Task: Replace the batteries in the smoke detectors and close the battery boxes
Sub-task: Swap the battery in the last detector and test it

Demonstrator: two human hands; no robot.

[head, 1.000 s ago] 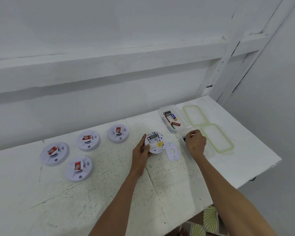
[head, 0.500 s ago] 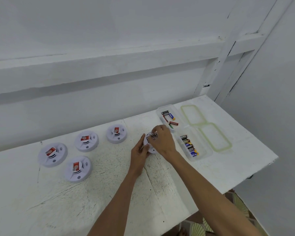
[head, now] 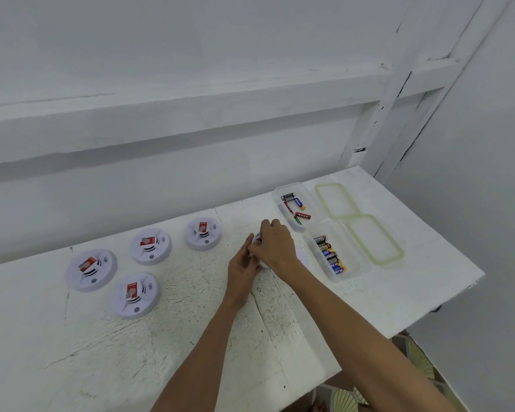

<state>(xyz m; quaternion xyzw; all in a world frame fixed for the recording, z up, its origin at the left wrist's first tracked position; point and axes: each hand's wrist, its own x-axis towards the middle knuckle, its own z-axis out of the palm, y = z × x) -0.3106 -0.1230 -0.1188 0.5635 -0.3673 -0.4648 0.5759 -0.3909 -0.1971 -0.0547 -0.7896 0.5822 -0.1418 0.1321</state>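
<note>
An overturned white smoke detector [head: 263, 265] lies mid-table, almost wholly hidden under my hands. My left hand [head: 243, 264] grips its left rim. My right hand [head: 276, 244] is curled over its top, fingertips pinching a dark battery [head: 258, 240] at the detector's battery bay. The detector's loose white cover [head: 302, 257] peeks out just right of my right wrist. A clear box of fresh batteries [head: 358, 263] stands to the right. Behind it sits a second clear box [head: 279, 191] holding a few loose batteries.
Several more smoke detectors sit face up on the left, the nearest to my hands being one [head: 202, 234] at the back. Two green-rimmed lids [head: 374, 239] lie right of the boxes. The table's right edge [head: 446, 301] drops off close to the boxes.
My right hand came from the near battery box to the detector with a battery and now covers the battery bay. My left hand stayed on the detector's rim.
</note>
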